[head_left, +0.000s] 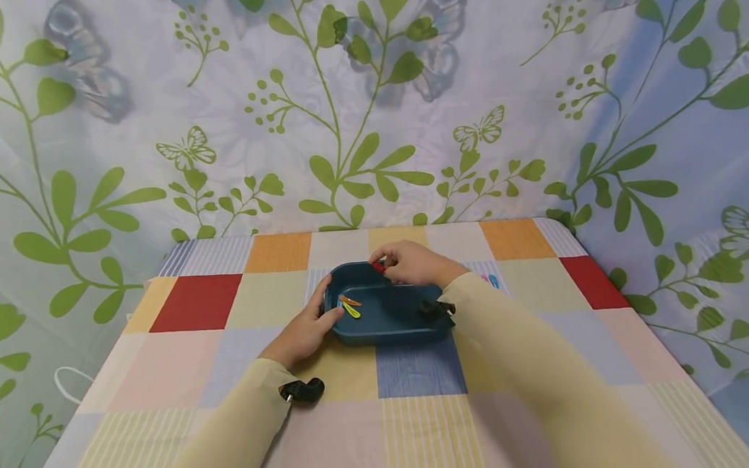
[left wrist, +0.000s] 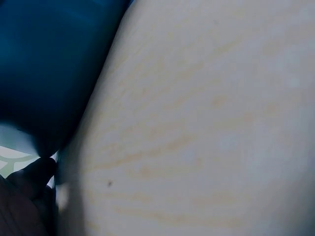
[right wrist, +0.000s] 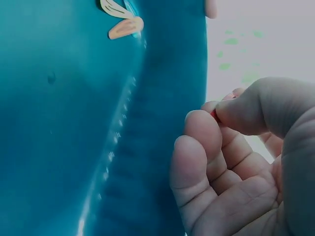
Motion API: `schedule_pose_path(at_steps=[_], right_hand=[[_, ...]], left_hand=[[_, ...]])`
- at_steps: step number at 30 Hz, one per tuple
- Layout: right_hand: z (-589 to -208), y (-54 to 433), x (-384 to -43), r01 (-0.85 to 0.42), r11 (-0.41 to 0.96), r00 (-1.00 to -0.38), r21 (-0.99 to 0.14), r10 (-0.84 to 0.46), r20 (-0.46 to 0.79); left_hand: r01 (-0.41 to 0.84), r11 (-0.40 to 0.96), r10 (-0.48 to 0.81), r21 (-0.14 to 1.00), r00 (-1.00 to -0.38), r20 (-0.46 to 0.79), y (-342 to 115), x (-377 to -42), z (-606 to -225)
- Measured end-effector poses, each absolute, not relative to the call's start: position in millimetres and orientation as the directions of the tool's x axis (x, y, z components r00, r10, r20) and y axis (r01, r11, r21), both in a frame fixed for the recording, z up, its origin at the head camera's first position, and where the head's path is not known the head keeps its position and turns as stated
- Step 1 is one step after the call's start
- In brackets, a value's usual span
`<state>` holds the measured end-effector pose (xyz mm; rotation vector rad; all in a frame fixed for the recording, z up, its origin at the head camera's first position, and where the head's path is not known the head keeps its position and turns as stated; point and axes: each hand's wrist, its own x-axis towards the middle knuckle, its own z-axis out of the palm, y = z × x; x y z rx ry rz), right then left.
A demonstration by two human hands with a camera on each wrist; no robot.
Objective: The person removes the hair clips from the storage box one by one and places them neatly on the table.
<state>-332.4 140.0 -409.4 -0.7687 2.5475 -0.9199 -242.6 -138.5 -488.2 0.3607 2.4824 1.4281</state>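
A dark blue tray stands on the patchwork cloth. At its left end my left hand grips the wall, thumb over the rim and fingers along the outside. My right hand is over the tray's far rim, pinching a small red hair clip between thumb and fingertips. In the right wrist view most of the red clip is hidden by the fingers. Inside the tray, near the left end, lie an orange hair clip and a yellow one; a light blue clip shows beside them.
Right of the tray, partly behind the right forearm, a blue hair clip and a pink one lie on the cloth. The table meets a leaf-patterned curtain at the back. A white cable loops at the left edge.
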Motion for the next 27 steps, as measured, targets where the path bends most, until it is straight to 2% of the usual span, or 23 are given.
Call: schedule_pose_path(at_steps=[16, 27], right_hand=[[-387.2, 209.3, -328.1, -0.246, 0.651, -0.89, -0.718, -0.445, -0.098], [-395.9, 267.0, -326.6, -0.177, 0.73, -0.935, -0.66, -0.334, -0.12]], left_hand=[[0.092, 0.49, 0.34, 0.867, -0.936, -0.093, -139.1, -240.9, -486.1], [0.077, 0.499, 0.333, 0.863, -0.936, -0.109, -139.9, -242.9, -487.7]])
